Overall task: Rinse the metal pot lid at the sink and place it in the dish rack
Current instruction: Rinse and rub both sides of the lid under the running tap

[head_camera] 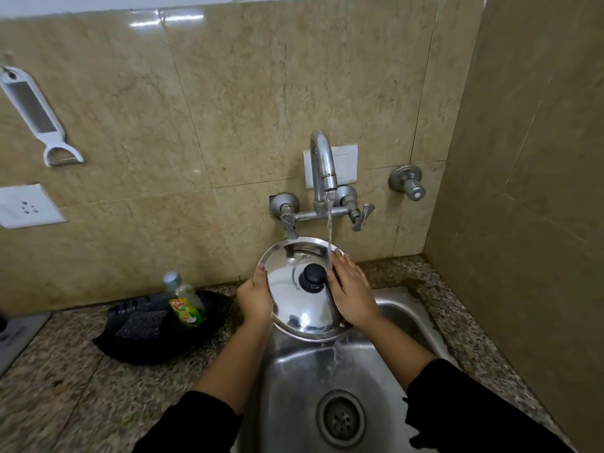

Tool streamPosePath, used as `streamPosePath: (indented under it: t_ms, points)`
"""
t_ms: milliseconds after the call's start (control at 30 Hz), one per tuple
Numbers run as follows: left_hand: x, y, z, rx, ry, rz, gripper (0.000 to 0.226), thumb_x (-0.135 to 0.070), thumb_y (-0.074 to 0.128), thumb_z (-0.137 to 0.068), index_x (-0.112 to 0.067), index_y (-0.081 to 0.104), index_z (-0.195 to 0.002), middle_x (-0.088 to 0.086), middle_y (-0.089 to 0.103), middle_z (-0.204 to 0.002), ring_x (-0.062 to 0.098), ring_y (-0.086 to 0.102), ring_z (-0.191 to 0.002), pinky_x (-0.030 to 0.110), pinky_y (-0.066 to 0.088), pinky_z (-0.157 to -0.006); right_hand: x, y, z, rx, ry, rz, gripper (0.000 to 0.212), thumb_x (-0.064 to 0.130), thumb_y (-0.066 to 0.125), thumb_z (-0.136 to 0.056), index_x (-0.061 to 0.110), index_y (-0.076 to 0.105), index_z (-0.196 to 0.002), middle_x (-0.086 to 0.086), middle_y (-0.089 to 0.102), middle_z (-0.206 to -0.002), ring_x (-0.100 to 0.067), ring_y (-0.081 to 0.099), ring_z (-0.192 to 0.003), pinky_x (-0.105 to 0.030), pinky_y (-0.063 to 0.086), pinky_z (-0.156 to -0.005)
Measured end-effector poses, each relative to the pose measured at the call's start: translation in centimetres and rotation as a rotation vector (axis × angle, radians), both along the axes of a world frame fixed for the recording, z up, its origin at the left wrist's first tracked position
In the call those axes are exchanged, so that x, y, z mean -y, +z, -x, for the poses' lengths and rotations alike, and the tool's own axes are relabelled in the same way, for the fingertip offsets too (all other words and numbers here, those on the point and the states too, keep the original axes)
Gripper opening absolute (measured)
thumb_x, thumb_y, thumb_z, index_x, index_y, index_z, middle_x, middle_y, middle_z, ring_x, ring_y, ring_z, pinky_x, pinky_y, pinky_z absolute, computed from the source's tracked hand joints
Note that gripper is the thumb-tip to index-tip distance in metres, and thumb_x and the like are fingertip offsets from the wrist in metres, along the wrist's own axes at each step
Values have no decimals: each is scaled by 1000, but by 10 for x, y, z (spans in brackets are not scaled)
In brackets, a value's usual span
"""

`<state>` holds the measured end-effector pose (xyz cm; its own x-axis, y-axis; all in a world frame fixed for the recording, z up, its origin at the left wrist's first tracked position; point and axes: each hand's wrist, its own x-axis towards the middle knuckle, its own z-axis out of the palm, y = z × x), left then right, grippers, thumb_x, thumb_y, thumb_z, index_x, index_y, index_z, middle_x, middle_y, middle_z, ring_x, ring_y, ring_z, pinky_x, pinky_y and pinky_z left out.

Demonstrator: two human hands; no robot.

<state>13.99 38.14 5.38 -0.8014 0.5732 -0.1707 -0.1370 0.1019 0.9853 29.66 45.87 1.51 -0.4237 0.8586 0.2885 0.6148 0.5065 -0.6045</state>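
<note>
Left hand [254,297] fingers grip the lid [299,289] rim, right hand [351,294] flat on top: tilt and rotate under stream [329,223].

One lid [294,289], two hands [255,295], one bottle [186,302].

Light was soft and fairly dim, warm on the tan wall tiles [228,109], with a white glare streak high on the far wall. The metal lid [294,289] carried bright reflections. Wide-angle distortion bent the edges, and the near sleeves [196,426] looked blurred.
</note>
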Motion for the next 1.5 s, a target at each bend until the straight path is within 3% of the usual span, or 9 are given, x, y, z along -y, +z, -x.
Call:
streamPosePath:
  t_ms: [200, 400, 500, 633, 733, 900, 1100, 1300, 1500]
  points:
    - [-12, -3, -7, -60, -50, 2, 41, -40, 54, -93, -14, 60, -62, 16, 65, -68, 28, 60, -67, 41, 53, -74, -7, 2, 1, -362, -26, 76, 42, 20, 33, -102, 14, 46, -141, -3, 39, -152, -18, 26, -145, -39, 19, -120]
    - [-25, -4, -26, -39, -102, -26, 44, -36, 54, -94, -10, 56, -59, 5, 55, -58, 20, 51, -57, 30, 42, -58, -10, -4, -19, -343, -44, 23, 49, 32, 29, -97, 16, 50, -138, -2, 45, -148, -16, 34, -141, -38, 24, -119]
    - [-33, -6, -35, -20, -137, -14, 44, -40, 54, -93, -10, 56, -61, 8, 56, -62, 23, 51, -60, 31, 42, -61, -14, 1, -29, -309, -120, 6, 47, 30, 29, -97, 15, 54, -134, -3, 49, -144, -18, 40, -137, -37, 27, -117]
    - [-43, -11, -46, -120, -222, -25, 45, -38, 55, -93, -9, 59, -59, 9, 58, -59, 21, 53, -60, 31, 43, -63, 3, 17, -14, 50, -69, -239, 50, 32, 30, -92, 15, 59, -130, -5, 55, -139, -21, 47, -132, -39, 32, -114]
    - [-41, -12, -51, -131, -291, -59, 37, -29, 53, -96, -13, 65, -64, 6, 65, -64, 15, 58, -59, 26, 46, -62, 34, 8, 4, 341, 51, -452, 57, 33, 33, -87, 8, 54, -134, -9, 56, -138, -22, 48, -133, -39, 17, -118]
    - [-29, -15, -17, -64, -244, -20, 38, -35, 52, -95, -9, 62, -68, 10, 61, -67, 21, 56, -59, 26, 46, -59, 36, -35, -57, 498, 576, -584, 57, 31, 38, -98, 30, 20, -152, 6, 18, -160, -14, 9, -149, -37, 5, -119]
    - [-11, -14, -8, -109, -270, -10, 40, -32, 50, -97, -12, 61, -64, 4, 57, -59, 14, 51, -51, 18, 44, -46, -7, -24, -92, 383, 89, -205, 56, 41, 19, -99, 33, 2, -151, 13, 7, -160, -5, -4, -147, -46, 16, -118]
    - [-9, -9, -16, -112, -354, -47, 39, -32, 56, -94, -14, 62, -59, -6, 62, -47, 5, 56, -45, 16, 46, -47, -23, 26, -46, 394, 360, -261, 50, 34, 25, -103, 37, 11, -151, 20, 6, -158, 1, 0, -146, -26, 0, -117]
    - [-3, -9, -2, -140, -331, -54, 42, -34, 52, -95, -13, 60, -60, 0, 59, -54, 13, 53, -52, 20, 44, -50, -25, 18, -63, 266, 252, -151, 48, 37, 24, -102, 36, 22, -150, 20, 18, -156, 2, 3, -144, -40, 10, -121]
